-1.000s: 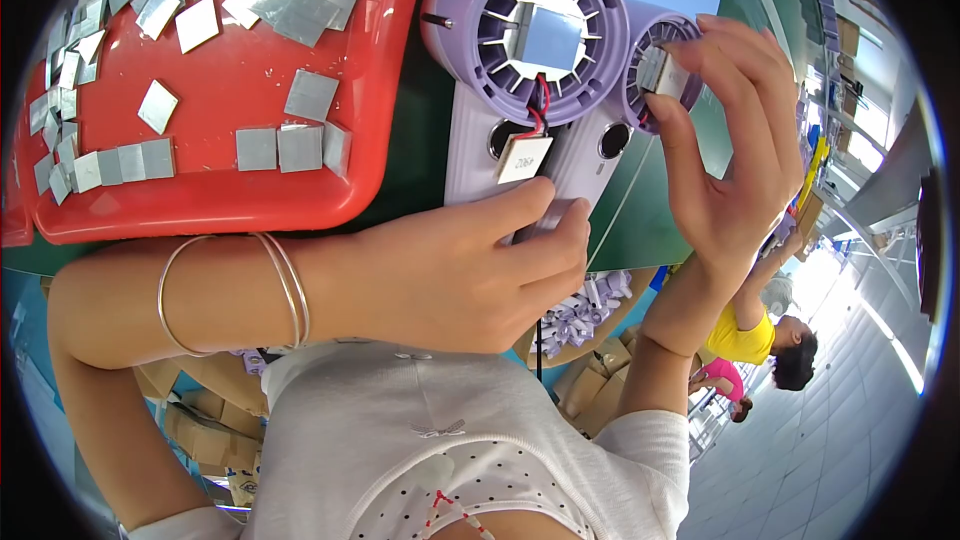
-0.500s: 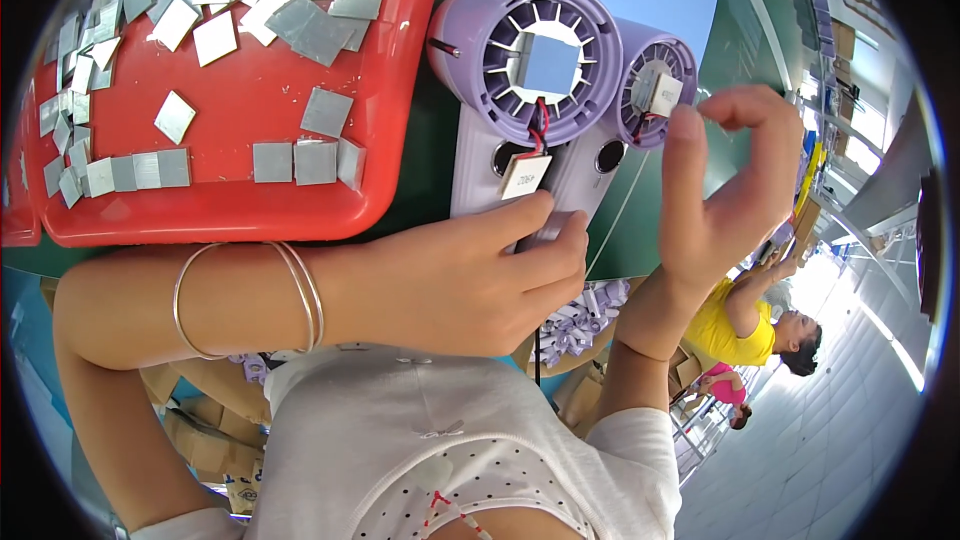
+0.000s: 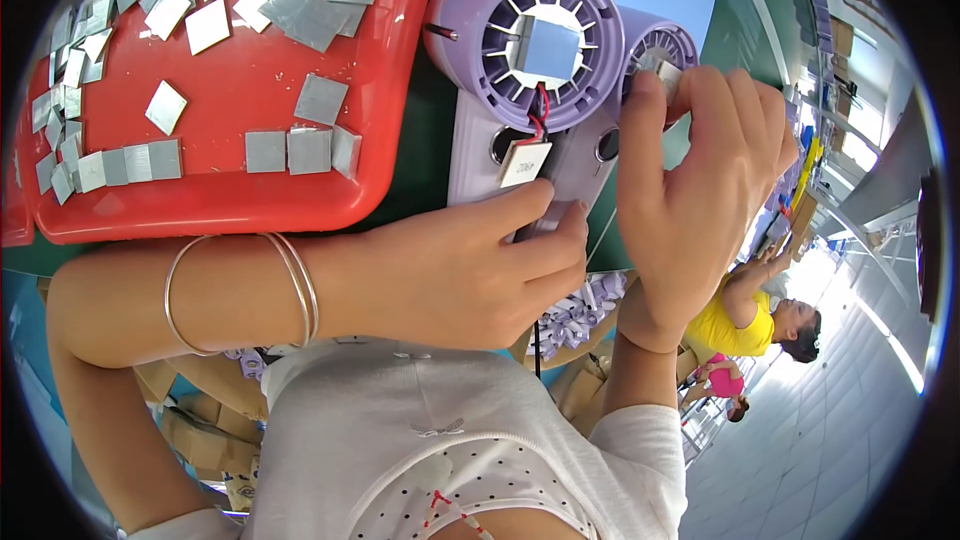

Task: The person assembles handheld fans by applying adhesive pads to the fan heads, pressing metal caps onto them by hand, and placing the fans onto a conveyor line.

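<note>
The big purple fan housing (image 3: 462, 25) lay with its round opening in view, a silver square (image 3: 548, 48) at its centre and a white square (image 3: 524, 163) on red wires just below it. Below the housing, the left hand (image 3: 490, 275) was clamped on the end of the purple handle (image 3: 473, 145). Right of the housing, the right hand (image 3: 700, 190), apart from the left, had its fingertips at a pale square (image 3: 668, 75) inside the second purple housing (image 3: 641, 24); whether they pinched it, I could not tell. Left of the big housing, a red tray (image 3: 230, 208) held loose silver plates (image 3: 208, 27).

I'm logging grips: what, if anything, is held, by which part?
Left hand seemingly holds purple housing by handle's lower end. Right hand at pale plate; grip hidden.
</note>
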A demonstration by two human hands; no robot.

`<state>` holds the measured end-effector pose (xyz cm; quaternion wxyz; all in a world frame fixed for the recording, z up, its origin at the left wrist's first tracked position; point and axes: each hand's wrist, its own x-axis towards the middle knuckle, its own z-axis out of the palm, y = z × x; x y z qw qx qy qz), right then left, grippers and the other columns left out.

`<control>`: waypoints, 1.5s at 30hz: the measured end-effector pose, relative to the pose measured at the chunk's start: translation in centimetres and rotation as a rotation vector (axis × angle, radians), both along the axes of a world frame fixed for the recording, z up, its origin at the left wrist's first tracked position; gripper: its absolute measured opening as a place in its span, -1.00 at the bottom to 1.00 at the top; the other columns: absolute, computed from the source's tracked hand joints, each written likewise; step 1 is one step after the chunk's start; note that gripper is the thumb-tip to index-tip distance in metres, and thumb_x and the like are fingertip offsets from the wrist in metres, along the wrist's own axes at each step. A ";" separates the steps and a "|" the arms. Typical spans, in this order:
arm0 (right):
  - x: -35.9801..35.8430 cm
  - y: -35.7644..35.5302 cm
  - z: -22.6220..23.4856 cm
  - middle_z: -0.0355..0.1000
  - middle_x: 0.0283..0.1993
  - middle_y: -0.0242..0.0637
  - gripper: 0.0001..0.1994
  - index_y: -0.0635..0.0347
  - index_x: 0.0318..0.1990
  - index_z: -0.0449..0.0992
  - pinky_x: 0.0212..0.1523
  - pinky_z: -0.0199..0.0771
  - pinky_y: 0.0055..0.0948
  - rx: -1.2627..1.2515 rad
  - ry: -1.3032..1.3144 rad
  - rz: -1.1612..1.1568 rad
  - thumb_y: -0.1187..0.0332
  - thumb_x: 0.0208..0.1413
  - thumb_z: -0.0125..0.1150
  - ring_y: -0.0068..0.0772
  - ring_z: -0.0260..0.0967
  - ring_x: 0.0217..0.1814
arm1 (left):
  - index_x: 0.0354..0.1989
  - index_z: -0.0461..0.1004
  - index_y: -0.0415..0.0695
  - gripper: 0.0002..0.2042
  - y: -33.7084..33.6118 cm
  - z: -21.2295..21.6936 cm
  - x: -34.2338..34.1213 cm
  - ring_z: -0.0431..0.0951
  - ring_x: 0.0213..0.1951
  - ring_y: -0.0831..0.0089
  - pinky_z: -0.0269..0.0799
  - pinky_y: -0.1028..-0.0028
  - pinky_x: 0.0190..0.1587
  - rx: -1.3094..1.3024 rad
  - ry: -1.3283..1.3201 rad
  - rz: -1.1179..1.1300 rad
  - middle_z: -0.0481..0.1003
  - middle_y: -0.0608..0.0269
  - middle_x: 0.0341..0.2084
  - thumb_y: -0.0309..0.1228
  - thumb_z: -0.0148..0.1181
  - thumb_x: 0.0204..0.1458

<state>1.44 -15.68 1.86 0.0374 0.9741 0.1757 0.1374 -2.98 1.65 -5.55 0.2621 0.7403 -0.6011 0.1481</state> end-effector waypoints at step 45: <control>3.5 -5.1 0.7 0.51 -0.11 -0.12 -0.74 0.41 -0.19 0.59 0.22 0.32 -0.14 0.530 0.441 0.405 0.64 -0.11 0.40 0.02 0.39 0.24 | -0.17 0.61 -0.27 -0.68 0.0 0.0 0.1 0.47 0.10 0.20 0.47 0.21 0.01 0.033 -0.039 -0.006 0.54 0.10 -0.07 -0.31 0.12 0.01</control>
